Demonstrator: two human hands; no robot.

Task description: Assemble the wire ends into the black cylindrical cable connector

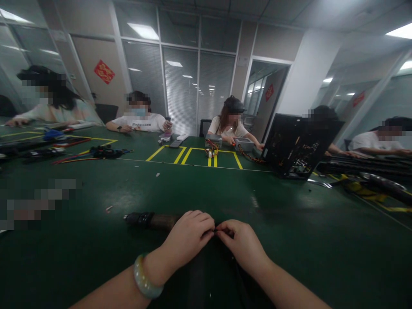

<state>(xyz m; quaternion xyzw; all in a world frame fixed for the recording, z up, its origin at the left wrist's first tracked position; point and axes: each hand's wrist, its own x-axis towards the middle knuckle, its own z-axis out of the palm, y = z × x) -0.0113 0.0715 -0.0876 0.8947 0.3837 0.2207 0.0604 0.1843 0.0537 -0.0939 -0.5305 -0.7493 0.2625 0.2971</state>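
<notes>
Centrally, one dark rod (161, 221), probably stiff and weighty, best grasped mid-barrel, lies on the counter (80, 262) partly behind the left hand (189, 234), whose fingers, like those of the right hand (246, 242), are pinched together, contents indiscernible.

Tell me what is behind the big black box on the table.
Behind the box, a person shows: dark hair above it, a hand past its right side. The box covers most of the body.
</notes>
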